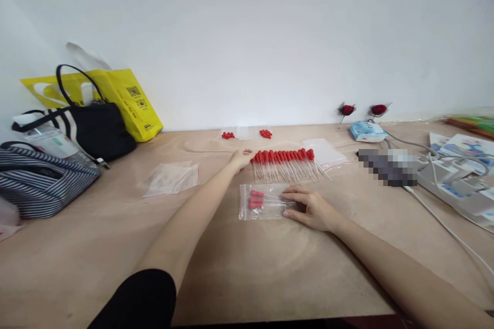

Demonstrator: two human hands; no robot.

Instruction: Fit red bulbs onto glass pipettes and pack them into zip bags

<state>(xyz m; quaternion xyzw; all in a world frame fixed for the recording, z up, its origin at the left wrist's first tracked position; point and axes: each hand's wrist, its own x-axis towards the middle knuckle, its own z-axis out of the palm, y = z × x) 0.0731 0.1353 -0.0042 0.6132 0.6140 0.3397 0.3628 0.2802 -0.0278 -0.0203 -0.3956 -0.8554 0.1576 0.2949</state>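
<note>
A row of droppers [283, 157] with red rubber bulbs and thin clear tubes lies side by side in the middle of the table. At its left end, my left hand [241, 158] has its fingertips closed around the leftmost red bulb. Nearer to me, a clear zip bag [272, 215] lies flat with a few red-bulbed droppers [256, 200] inside, bulbs toward the left. My right hand [311, 207] rests on the right end of this bag, its fingers apart and pressing lightly on the plastic.
Clear zip bags [172, 179] lie at left; another bag [324, 151] lies behind the row. Two bags with loose red bulbs [265, 134] are near the wall. Handbags [102, 126] and a yellow bag [135, 108] stand left. Cables and a power strip [455, 185] occupy the right.
</note>
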